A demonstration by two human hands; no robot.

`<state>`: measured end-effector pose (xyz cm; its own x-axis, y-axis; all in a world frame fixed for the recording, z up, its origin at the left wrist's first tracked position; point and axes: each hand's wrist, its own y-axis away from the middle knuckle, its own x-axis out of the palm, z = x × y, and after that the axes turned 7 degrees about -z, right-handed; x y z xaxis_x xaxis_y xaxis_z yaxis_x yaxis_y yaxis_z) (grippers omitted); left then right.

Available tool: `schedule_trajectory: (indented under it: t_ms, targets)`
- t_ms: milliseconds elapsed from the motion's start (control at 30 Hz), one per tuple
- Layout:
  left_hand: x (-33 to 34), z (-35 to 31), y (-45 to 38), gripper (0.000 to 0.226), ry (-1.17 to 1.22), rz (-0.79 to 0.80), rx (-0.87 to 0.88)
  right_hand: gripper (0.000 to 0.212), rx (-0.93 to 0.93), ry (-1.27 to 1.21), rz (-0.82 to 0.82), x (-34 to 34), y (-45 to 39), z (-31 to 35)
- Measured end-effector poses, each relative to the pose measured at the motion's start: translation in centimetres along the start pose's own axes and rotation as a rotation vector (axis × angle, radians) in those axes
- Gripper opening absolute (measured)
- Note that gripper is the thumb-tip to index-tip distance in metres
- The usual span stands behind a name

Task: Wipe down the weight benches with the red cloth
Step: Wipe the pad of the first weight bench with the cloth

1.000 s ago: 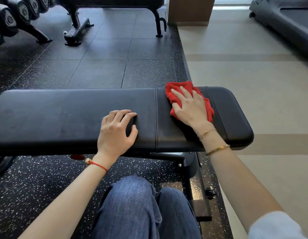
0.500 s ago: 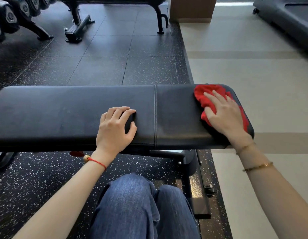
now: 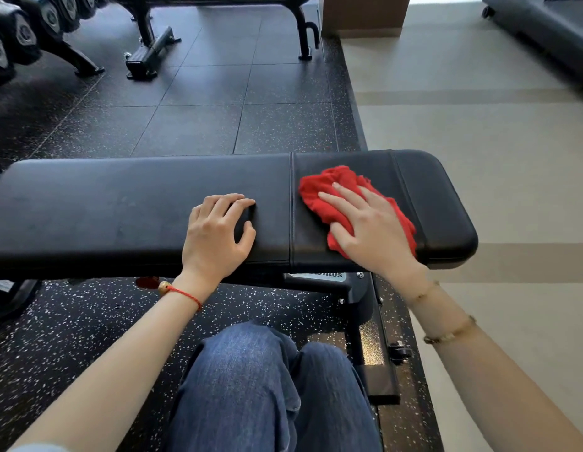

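A black padded weight bench (image 3: 120, 207) lies crosswise in front of me, its short seat pad on the right. The crumpled red cloth (image 3: 326, 187) sits on that seat pad, just right of the seam. My right hand (image 3: 368, 226) presses flat on the cloth with straight, spread fingers and covers most of it. On the long pad left of the seam rests my left hand (image 3: 218, 233), its fingers bent and holding nothing.
A second bench (image 3: 153, 50) stands at the back, with a dumbbell rack (image 3: 19, 37) at the far left. The bench's metal base (image 3: 378, 347) runs beside my knees (image 3: 251, 370). Beige floor lies to the right, with dark equipment (image 3: 544, 24) at the top right.
My right hand slid the red cloth out to the right end of the seat pad, then back left towards the seam. My left hand stayed in place.
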<state>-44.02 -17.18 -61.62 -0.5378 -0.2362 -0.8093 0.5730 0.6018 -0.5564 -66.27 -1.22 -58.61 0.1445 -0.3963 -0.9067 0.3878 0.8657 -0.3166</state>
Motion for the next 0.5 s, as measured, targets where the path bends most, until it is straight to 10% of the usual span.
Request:
schedule_trajectory:
  t_ms: [300,500]
  targets:
    - [0.0,0.1,0.1,0.037,-0.005,-0.006,0.011,0.053,0.344,0.114,-0.012,-2.1,-3.2,-8.6]
    - [0.1,0.1,0.0,0.037,-0.013,-0.001,0.015,0.053,0.223,0.134,0.092,0.5,-8.5,-4.6]
